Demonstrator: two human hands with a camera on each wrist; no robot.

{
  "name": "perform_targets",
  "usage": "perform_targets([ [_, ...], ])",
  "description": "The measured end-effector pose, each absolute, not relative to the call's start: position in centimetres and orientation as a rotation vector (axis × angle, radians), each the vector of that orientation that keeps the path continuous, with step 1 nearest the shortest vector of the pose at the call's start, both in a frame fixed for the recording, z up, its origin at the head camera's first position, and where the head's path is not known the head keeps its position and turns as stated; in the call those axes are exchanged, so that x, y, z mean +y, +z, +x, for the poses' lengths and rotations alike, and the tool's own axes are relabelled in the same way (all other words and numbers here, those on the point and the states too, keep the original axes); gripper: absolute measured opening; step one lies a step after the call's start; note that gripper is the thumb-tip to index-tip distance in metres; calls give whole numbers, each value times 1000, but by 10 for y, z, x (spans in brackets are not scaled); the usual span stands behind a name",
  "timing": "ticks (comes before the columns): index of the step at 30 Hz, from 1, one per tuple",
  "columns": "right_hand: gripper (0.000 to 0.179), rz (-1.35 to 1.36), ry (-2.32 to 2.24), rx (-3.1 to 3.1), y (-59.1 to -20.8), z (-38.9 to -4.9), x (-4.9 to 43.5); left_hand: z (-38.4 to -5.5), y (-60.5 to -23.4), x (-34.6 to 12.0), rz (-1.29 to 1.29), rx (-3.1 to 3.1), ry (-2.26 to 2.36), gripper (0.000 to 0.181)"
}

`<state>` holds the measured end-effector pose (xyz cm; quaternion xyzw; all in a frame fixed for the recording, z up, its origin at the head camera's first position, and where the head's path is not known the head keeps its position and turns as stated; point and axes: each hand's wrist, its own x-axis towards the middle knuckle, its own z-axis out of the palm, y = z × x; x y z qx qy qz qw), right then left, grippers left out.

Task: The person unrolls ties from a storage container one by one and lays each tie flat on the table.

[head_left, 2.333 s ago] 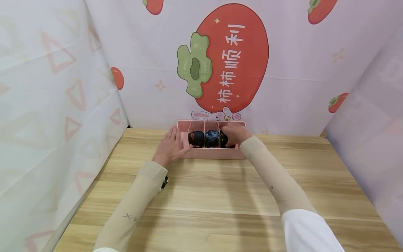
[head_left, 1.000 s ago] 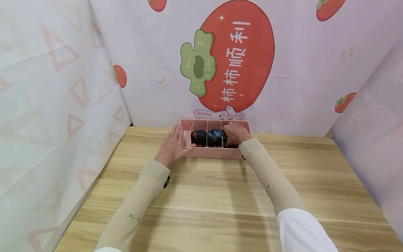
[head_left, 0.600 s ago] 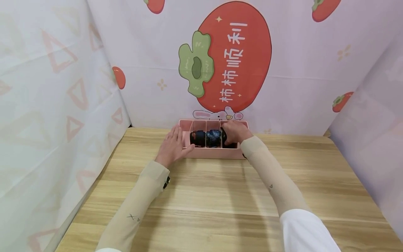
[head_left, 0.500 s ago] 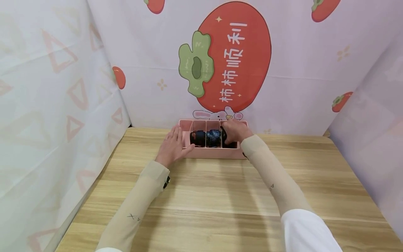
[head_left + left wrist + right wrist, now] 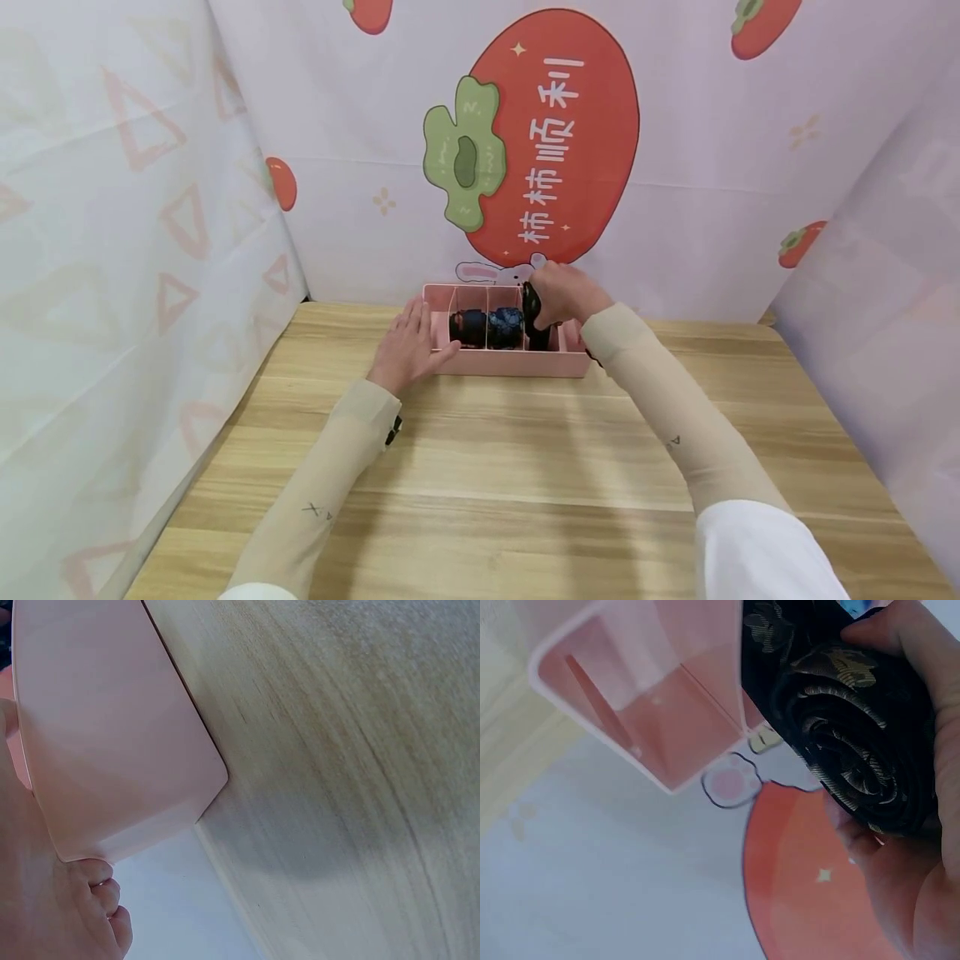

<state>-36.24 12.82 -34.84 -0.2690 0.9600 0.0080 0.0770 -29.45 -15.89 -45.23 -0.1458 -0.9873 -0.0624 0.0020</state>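
A long pink box (image 5: 510, 364) with thin dividers stands against the back cloth. My right hand (image 5: 566, 292) grips a rolled black necktie (image 5: 855, 735) with gold flowers, its spiral end showing in the right wrist view. It sits at the top of a compartment right of the middle, with a dark strip hanging below my fingers. Two other rolled neckties lie in the box, a dark one with orange bits (image 5: 469, 328) and a blue patterned one (image 5: 506, 328). My left hand (image 5: 405, 350) lies along the box's left end, fingers straight, thumb on the front rim.
The wooden table (image 5: 495, 475) spreads out in front of the box. A white cloth (image 5: 360, 233) printed with persimmons rises right behind it, with more cloth on the left (image 5: 135, 317) and right (image 5: 885, 333) sides.
My right hand has risen from inside the compartment, lifting the black necktie towards the box's top. My left hand has stayed at the left end.
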Motion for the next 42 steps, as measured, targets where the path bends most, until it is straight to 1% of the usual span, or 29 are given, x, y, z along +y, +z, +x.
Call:
perform_targets([
  [3,45,-801,4,2878,-334,-357,128,-295,-453,-160,-461,-3092,-196,103],
  [10,59,-803,-4,2893,-300,-340,130,-295,-452,-160,-461,-3102,-180,103],
  [18,50,-738,-117,2876,-273,-315,130,-292,-447,-160,-461,-3102,-137,103],
  [24,38,-742,-152,2848,-261,-293,125,-291,-446,-160,-477,-3102,-144,104],
  [26,39,-735,-168,2843,-257,-285,122,-291,-446,-160,-482,-3097,-156,104],
  [29,45,-716,-206,2834,-255,-274,118,-290,-446,-160,-482,-3093,-182,103],
  [31,45,-694,-216,2827,-256,-268,115,-290,-446,-161,-478,-3090,-192,103],
  [33,42,-679,-235,2813,-258,-263,113,-290,-446,-161,-477,-3091,-190,103],
  [34,40,-671,-250,2804,-261,-260,112,-290,-446,-161,-476,-3092,-195,103],
  [38,42,-641,-307,2782,-274,-252,108,-291,-447,-161,-478,-3088,-196,104],
  [42,41,-553,-399,2756,-291,-244,104,-292,-447,-160,-481,-3087,-216,105],
])
